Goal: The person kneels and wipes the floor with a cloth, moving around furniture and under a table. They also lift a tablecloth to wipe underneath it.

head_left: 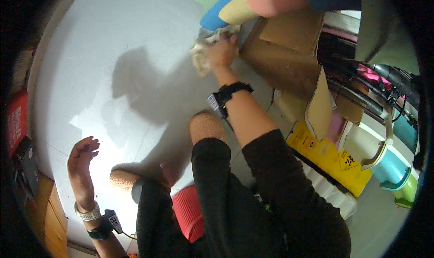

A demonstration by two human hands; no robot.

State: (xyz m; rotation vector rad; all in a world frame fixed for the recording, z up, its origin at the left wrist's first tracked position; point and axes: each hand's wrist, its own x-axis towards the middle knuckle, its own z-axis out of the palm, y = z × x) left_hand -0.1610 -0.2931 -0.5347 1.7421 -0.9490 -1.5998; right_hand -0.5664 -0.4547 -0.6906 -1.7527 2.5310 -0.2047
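Note:
My right hand (pixel 222 53) presses a crumpled pale cloth (pixel 200 56) against the light tiled floor (pixel 149 85). Part of that cloth lies under the rounded blue edge (pixel 212 19) of a multicoloured plastic item. At the lower left, my left hand (pixel 81 166) hangs above the floor with its fingers loosely curled and nothing in them. Below my bent knees, between my legs, a red ribbed object (pixel 188 210) shows; its full shape is hidden.
An open cardboard box (pixel 284 61) stands right of my right hand. Beyond it are black tubes (pixel 359 95), a yellow package (pixel 325 159) and turquoise plastic containers (pixel 393 166). At the left edge are a red box (pixel 17 122) bearing writing and wooden furniture (pixel 54 210).

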